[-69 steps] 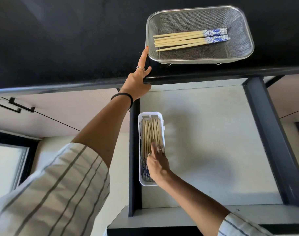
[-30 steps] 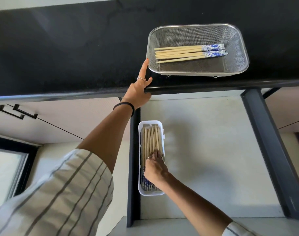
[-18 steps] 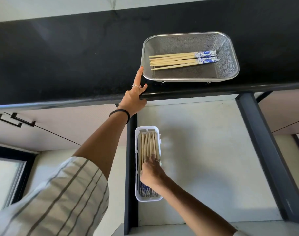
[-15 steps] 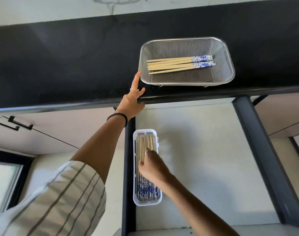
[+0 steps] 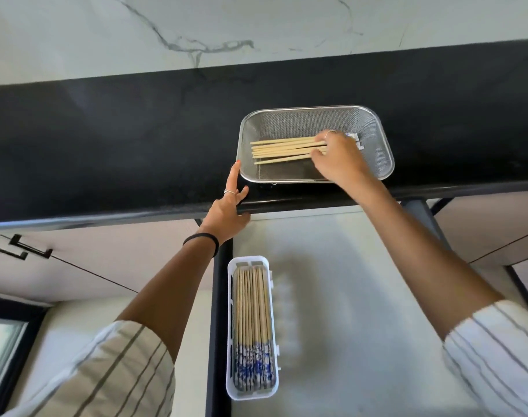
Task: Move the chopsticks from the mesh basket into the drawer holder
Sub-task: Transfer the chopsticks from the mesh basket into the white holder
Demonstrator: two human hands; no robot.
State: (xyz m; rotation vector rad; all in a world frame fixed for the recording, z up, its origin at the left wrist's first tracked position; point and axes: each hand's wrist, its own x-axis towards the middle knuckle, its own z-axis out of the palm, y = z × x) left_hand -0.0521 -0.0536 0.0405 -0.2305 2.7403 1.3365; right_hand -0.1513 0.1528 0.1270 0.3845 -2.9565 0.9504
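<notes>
Fingers (image 5: pixel 319 150) of the right hand (image 5: pixel 339 159) lie curled over the patterned ends of the chopsticks (image 5: pixel 283 149) left in the mesh basket (image 5: pixel 386 152); we cannot tell whether they have closed on the bundle or only rest on it. We count roughly six or seven sticks, lying side by side across the basket floor, tips toward the left wall.

Left hand (image 5: pixel 226 212) rests on the front lip of the desk (image 5: pixel 106 152), forefinger straight and touching the basket's left corner, holding nothing.

Risks, as we judge them:
- A partial grip leaves one or two sticks behind, or lets them fan out and slip during the lift.
- The tips could catch on the mesh or the left wall if the bundle is dragged rather than raised.
- The basket sits close to the desk's front edge; a sideways pull could shift it toward the drop, though the left forefinger seems placed to check that.
- The drawer holder (image 5: pixel 231 326) looks nearly full across its width, so more sticks may ride on top and spill into the drawer (image 5: pixel 361 296).

Room: open path from basket down over the desk edge to the holder, which sits hard against the drawer's left side. The drawer floor to its right is wide and bare.
</notes>
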